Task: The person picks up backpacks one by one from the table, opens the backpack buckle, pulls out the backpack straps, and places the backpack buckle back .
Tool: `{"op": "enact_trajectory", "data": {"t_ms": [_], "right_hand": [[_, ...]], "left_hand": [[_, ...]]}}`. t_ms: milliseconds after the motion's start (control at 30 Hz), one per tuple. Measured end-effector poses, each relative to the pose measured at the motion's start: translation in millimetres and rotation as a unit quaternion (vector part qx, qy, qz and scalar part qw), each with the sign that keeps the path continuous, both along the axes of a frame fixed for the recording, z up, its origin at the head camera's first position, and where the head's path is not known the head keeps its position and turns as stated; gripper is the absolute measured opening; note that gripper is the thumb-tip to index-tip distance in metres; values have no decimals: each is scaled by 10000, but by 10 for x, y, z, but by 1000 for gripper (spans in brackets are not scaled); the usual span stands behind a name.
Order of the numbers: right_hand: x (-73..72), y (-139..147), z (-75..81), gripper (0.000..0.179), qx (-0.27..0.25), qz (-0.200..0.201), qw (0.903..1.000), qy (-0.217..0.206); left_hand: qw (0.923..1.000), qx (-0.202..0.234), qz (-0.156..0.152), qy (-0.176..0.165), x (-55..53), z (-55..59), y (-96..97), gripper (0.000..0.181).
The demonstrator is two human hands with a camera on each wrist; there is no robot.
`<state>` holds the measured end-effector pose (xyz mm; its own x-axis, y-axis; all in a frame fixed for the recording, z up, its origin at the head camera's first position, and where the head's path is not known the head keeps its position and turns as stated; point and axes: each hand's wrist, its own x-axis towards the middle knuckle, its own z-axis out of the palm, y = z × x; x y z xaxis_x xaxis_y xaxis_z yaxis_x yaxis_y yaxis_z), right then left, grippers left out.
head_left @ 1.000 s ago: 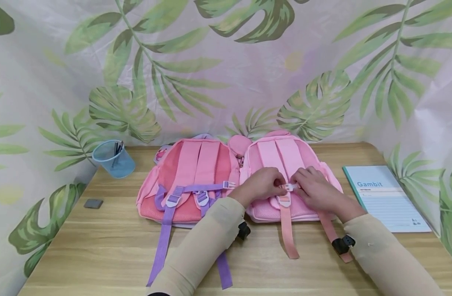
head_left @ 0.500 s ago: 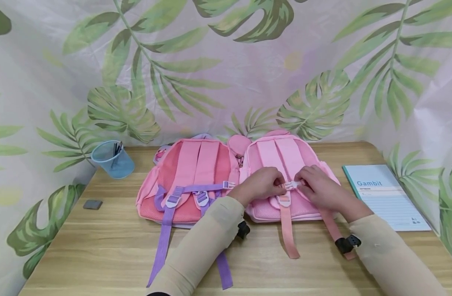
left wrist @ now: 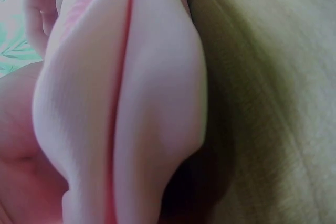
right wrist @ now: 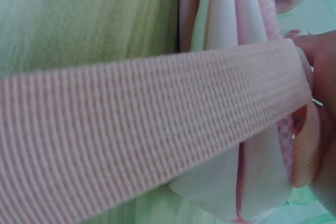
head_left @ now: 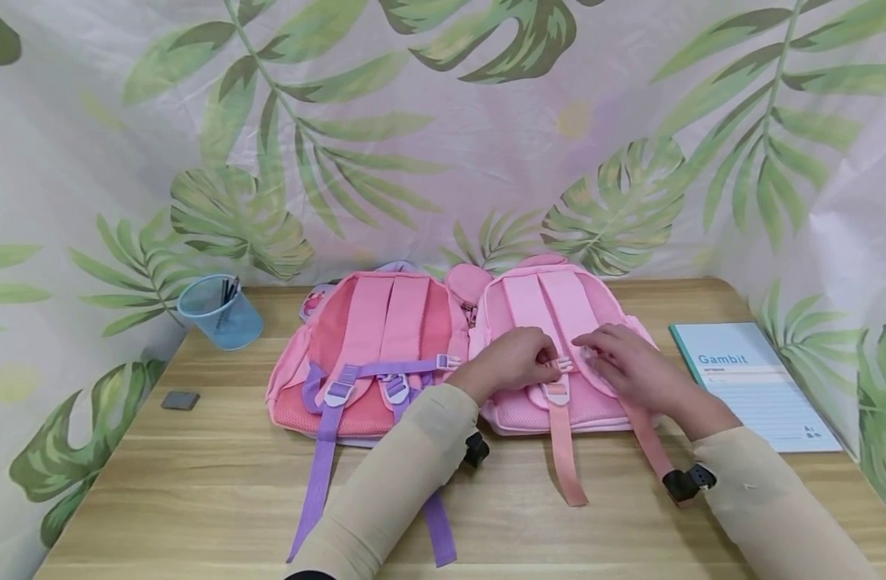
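A light pink backpack point(head_left: 515, 411) lies back side up on the table. My left hand point(head_left: 515, 356) pinches the pronged half of a white chest-strap buckle point(head_left: 562, 365) over the backpack's middle. Just to the right, my right hand point(head_left: 627, 366) holds the buckle's other half point(head_left: 587, 352), mostly hidden by fingers. A small gap parts the two halves. One orange strap point(head_left: 565, 459) hangs from a white slider below my left hand. In the right wrist view, another orange strap point(right wrist: 157, 124) crosses in front of the backpack. The left wrist view is filled by the backpack's side point(left wrist: 157, 77).
A darker pink backpack point(head_left: 421, 322) with purple straps point(head_left: 320, 475) lies close on the left. Further left are a blue mesh pen cup point(head_left: 221, 318) and a small grey block point(head_left: 180, 400). On the right lies a Gambit notebook point(head_left: 755, 387).
The white buckle, joined a second ago, has come apart into two halves. My right hand has moved slightly right with its half; my left hand has stayed in place.
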<state>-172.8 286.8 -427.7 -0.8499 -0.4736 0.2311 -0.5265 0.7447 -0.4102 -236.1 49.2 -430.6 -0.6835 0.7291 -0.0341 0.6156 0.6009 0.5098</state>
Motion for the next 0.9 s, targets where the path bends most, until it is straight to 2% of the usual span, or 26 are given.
{"op": "enact_trajectory", "data": {"t_ms": [400,600,800,900], "right_hand": [[3,125,138,34,-297,-813,9933,-771],[-28,210,116,34,-353,-823,9917,-926],[-97,197,72,25,-94,-547,9969,-566],[-124,166,68,20,86,-443,9976,-529]], "left_hand": [[9999,68,-46,-79,4,9,-3,17],[9999,74,-51,-62,5,4,-3,17],[9997,70,-4,-214,-3,14,-3,17],[9996,72,5,-259,-8,8,-3,17]]}}
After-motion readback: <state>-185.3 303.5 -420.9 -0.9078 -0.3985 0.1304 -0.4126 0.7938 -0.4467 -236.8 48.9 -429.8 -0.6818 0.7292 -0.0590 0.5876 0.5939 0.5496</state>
